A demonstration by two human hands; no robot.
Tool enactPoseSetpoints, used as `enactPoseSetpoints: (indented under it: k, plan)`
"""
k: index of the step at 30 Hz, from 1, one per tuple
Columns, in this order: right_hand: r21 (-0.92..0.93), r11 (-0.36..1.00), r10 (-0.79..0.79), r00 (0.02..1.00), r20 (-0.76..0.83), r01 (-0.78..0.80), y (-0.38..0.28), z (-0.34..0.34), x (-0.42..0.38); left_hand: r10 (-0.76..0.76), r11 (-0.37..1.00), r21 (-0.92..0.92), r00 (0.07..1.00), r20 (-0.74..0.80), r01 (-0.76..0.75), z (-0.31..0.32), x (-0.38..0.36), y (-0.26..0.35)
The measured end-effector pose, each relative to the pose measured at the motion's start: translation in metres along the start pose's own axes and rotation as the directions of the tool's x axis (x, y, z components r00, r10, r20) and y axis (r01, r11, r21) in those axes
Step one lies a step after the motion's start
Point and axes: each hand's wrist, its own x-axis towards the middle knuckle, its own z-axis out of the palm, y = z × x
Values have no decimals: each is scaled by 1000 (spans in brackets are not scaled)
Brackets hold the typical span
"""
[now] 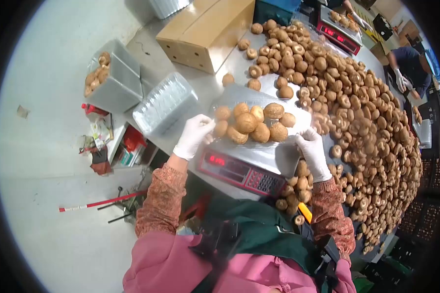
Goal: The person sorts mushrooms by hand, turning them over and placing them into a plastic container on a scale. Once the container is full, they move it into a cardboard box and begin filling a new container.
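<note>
1. I have the clear tray (268,141) at the center of my view, above the plate of the near scale (242,173); I can't tell if they touch. It holds about 10 brown mushrooms.
2. My left hand (194,137), gloved, pinches the tray's rim at 9 o'clock; my right hand (312,152), also gloved, grips it at 4 o'clock. The 2 hands are well apart.
3. The near scale's lit red display sits at 7 o'clock, its digits blurred.
4. At 9 o'clock I see a stack of clear trays (165,103); beyond it, at 10 o'clock, a taller stack (120,80) has mushrooms in its open end.
5. A cardboard box (205,31) lies at 11 o'clock, its contents hidden.
6. Loose mushrooms (362,127) spread from 12 to 5 o'clock.
7. At 1 o'clock, the far scale (338,35) bears more mushrooms.
</note>
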Motion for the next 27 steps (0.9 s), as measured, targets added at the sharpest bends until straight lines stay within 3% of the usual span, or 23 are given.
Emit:
enactPoseSetpoints:
  k: [1,4,7,9,11,12,15,17,19,21,23,25,27]
  plan:
    - [54,994,-96,995,-19,97,-4,9,8,24,1000,5,1000,-13,-24,-7,7,11]
    - [-17,998,-52,999,10,52,-52,32,40,94,994,64,994,-52,-90,-39,48,37]
    - [55,997,-49,999,13,48,-92,66,86,226,969,133,967,-119,-210,-73,101,72]
    - [119,990,-81,996,41,76,-113,89,117,241,965,146,957,-164,-218,-95,137,94]
    - [81,990,-119,990,74,113,-129,107,145,225,973,-8,964,-140,-229,-125,182,102]
    - [73,990,-121,992,43,118,-133,119,160,233,972,30,958,-168,-231,-135,202,109]
    - [207,978,27,1000,2,-27,-157,151,196,202,978,87,958,-203,-188,-167,244,115]
    - [252,967,-28,999,-21,33,-143,168,238,221,972,-17,931,-290,-236,-174,253,114]
    - [388,920,-25,997,-78,53,-144,185,263,319,948,125,883,-345,-294,-168,230,116]
    - [433,900,-30,997,-70,58,-146,195,288,503,857,338,773,-386,-389,-162,204,98]
    - [516,850,-73,993,-88,108,-150,199,293,663,706,538,696,-275,-460,-159,168,68]
    - [542,838,-82,997,10,64,-151,186,284,559,705,642,793,-243,-300,-151,116,37]
    - [487,873,-75,989,131,2,-152,158,258,479,526,834,869,-126,-170,-146,70,-1]
